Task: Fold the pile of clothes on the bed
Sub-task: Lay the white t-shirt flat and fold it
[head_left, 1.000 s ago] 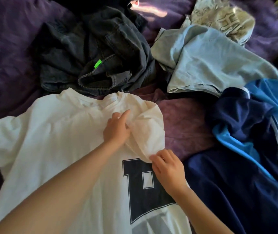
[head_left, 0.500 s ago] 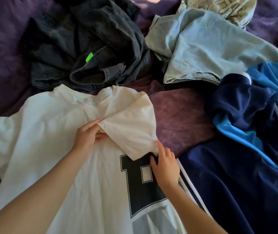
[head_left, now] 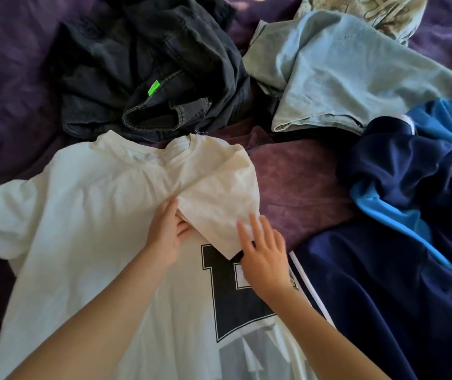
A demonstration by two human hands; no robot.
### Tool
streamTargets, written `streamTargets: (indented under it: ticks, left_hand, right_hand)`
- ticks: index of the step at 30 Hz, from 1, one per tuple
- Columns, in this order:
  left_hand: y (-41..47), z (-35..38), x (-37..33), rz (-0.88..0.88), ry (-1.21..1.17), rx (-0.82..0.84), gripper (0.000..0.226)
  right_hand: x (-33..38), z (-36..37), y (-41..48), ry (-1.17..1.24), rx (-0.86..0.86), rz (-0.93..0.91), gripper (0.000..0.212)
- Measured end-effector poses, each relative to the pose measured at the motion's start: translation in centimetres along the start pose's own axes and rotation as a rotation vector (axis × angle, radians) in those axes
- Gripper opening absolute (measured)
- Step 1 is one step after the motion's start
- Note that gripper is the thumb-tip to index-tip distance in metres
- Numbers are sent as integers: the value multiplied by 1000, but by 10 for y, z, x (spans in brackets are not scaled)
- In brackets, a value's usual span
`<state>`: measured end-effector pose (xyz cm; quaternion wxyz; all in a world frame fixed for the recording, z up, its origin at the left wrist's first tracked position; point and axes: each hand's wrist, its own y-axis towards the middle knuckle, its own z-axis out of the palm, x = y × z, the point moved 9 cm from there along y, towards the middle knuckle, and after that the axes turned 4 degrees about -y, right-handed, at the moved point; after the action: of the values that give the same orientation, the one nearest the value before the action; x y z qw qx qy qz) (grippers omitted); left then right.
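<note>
Sleeve [head_left: 219, 209] fold on white T-shirt [head_left: 90, 215], which lies spread on the bed [head_left: 13, 78]. Your left hand [head_left: 165, 234] pinches the sleeve's edge; right hand [head_left: 266, 256] lies flat-fingered on it. Line the crease up with the side seam, then smooth outward and let go.

Two arms of one person are shown from above, cut off by the lower edge of the view. The left forearm [head_left: 87, 325] is seen bare along all of its visible length, drawn broad close to the camera and narrowing toward the wrist. The right forearm [head_left: 329, 338] is likewise bare and is rendered slimmer. The left hand [head_left: 165, 237] and the right hand [head_left: 266, 259] are uncovered, with slender fingers. The right hand is softened by slight blur, so finer detail cannot be made out.
</note>
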<state>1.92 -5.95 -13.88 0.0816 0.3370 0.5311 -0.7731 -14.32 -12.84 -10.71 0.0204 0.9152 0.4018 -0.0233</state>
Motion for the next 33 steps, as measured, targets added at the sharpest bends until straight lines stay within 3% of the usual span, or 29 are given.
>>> streamTargets:
  ticks: [2, 4, 7, 9, 11, 14, 17, 19, 22, 25, 29, 33]
  left_hand:
    - [-2, 5, 2, 56, 48, 29, 28]
    - [-5, 0, -3, 119, 90, -25, 37]
    - [-16, -15, -23, 227, 112, -73, 66]
    - [-32, -42, -42, 321, 222, -151, 72]
    - [-47, -89, -66, 445, 285, -323, 66]
    - [-65, -185, -100, 567, 338, -729, 58]
    - [-62, -273, -96, 335, 270, -1014, 54]
    - [-50, -302, -80, 187, 194, -977, 49]
    - [-35, -306, -77, 210, 116, -793, 43]
    - [-22, -294, -83, 222, 52, -632, 44]
    - [-13, -282, -92, 191, -81, -546, 32]
    - [-10, -274, -100, 19, -300, -561, 23]
  right_hand:
    - [27, 13, -8, -12, 82, -216, 79]
    - [33, 20, -12, 9, 186, -222, 91]
    - [34, 5, -8, 70, 165, -183, 81]
    - [39, -9, -3, 111, 79, -198, 64]
    - [53, -17, 4, 136, 60, -208, 51]
    - [86, -18, 22, 163, 138, -208, 47]
    - [128, -10, 35, 161, 274, -276, 49]
    - [153, -9, 42, 191, 346, -305, 53]
    - [182, -12, 55, 134, 371, -373, 59]
    - [189, 2, 58, 85, 510, -398, 60]
    - [193, 26, 54, 14, 611, -426, 65]
    - [194, 33, 57, 2, 644, -438, 66]
